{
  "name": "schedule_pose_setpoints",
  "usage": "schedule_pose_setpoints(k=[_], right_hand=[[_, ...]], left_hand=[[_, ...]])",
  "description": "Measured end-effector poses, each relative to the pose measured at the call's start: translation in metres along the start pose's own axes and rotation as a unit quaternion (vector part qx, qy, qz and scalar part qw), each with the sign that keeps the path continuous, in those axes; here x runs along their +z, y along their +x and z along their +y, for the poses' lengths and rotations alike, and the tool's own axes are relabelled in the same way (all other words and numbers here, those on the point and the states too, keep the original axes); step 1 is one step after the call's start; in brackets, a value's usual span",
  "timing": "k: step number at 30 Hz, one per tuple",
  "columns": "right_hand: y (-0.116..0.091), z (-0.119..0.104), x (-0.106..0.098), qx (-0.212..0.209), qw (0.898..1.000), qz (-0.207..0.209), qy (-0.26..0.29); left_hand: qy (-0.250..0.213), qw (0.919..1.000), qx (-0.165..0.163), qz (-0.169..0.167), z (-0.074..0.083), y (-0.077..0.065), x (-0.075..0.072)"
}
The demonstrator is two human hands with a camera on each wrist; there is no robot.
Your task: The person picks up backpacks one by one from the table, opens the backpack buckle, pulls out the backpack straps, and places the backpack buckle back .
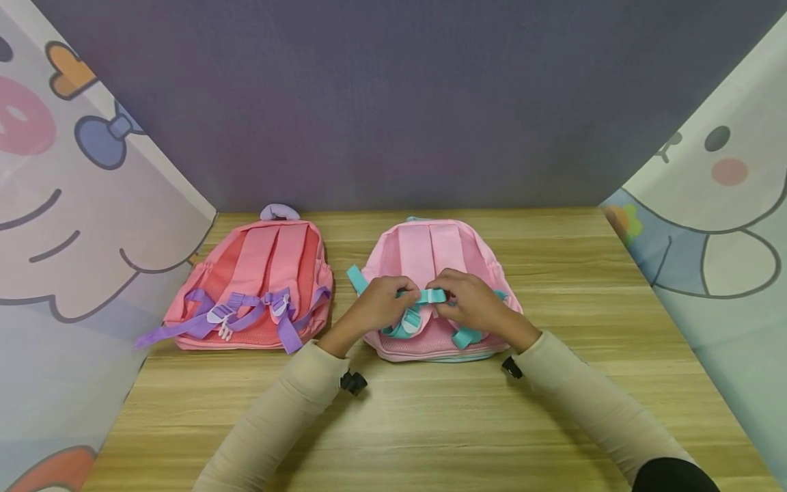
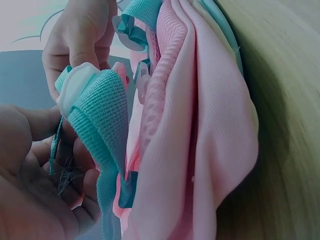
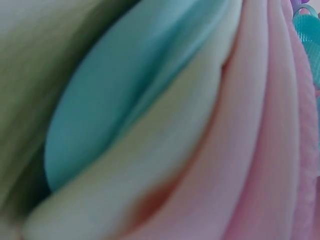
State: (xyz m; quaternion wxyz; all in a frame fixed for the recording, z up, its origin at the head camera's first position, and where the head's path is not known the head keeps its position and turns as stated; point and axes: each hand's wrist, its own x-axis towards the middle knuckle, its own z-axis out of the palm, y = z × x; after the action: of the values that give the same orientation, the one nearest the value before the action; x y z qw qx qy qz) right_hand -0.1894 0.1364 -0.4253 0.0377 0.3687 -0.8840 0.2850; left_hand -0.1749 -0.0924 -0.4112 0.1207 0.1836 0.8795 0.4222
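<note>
A pink backpack (image 1: pixel 445 338) lies on the table with its shoulder straps up. Over its middle, my left hand (image 1: pixel 384 301) and right hand (image 1: pixel 470 301) pinch a teal strap (image 1: pixel 433 296) from either side. In the left wrist view, a whitish plastic buckle piece (image 2: pixel 77 85) sits on the teal webbing (image 2: pixel 100 110) between the fingers of both hands. Another teal strap with a pale adjuster (image 1: pixel 410 321) hangs just below my left hand. The right wrist view is filled by the bag's teal side fabric (image 3: pixel 115 100) and pink folds; the hand is out of it.
To the left lies a coral backpack (image 1: pixel 252 335) with purple straps (image 1: pixel 197 321) and white buckles. Both bags rest on a wood-grain table (image 1: pixel 602 328). A dark panel (image 1: pixel 406 102) stands behind, with cartoon-printed side walls (image 1: pixel 725 205) on both sides.
</note>
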Motion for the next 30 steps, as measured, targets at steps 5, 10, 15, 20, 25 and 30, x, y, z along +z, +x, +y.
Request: schedule_pose_setpoints(k=[5,10,15,20,25,30], right_hand=[[-0.0004,0.0000,0.0003,-0.001,1.000,0.000,0.002],[-0.0003,0.0004,0.0008,-0.001,1.000,0.002,0.001],[0.0001,0.0007,0.0011,0.000,1.000,-0.001,-0.001],[-0.0001,0.0013,0.0011,0.000,1.000,-0.002,-0.002],[-0.0006,-0.0001,0.0006,-0.004,1.000,-0.001,-0.004],[-0.0009,-0.0008,0.0007,-0.001,1.000,-0.002,-0.002]], left_hand=[[0.003,1.0000,0.001,0.003,0.0021,0.0000,-0.0001],[0.006,1.0000,-0.006,0.000,0.0044,0.0000,0.0004],[0.007,0.9999,-0.011,-0.002,0.0055,0.0006,0.0013],[-0.002,0.9998,-0.016,-0.007,0.0073,0.0002,0.0017],[0.003,0.9999,-0.016,-0.004,0.0087,0.0012,0.0031],[0.017,0.9998,-0.007,-0.001,0.0084,0.0034,0.0048]])
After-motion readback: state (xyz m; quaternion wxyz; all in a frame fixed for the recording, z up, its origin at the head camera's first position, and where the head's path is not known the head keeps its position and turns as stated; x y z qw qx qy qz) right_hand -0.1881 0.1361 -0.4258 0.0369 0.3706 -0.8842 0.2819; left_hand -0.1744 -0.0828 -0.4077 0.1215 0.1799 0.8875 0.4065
